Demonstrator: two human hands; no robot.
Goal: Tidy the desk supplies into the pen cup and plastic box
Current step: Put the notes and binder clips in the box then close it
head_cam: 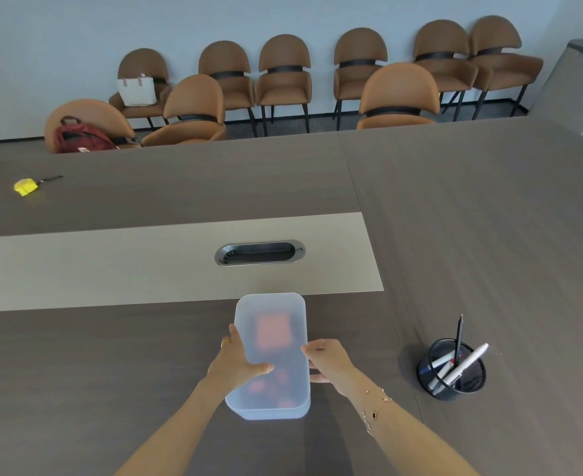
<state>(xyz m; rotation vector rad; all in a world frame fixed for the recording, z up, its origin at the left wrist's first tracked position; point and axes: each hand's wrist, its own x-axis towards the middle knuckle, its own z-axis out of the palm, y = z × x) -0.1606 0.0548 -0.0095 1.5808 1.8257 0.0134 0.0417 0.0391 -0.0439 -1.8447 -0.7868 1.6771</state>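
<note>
A frosted translucent plastic box (276, 310) with its lid on stands on the dark table in front of me. Blurred orange-red shapes show through the lid. My left hand (240, 359) grips the box's left side with the thumb lying over the lid. My right hand (327, 362) holds the right side, fingers against the wall. To the right stands a black mesh pen cup (451, 376) with a black pencil and white markers sticking out of it.
An oval cable port (260, 253) sits in the beige strip beyond the box. A yellow object with a black handle (27, 185) lies far left. Brown chairs line the wall; a red backpack (80, 135) and a white bag (137, 90) rest on two.
</note>
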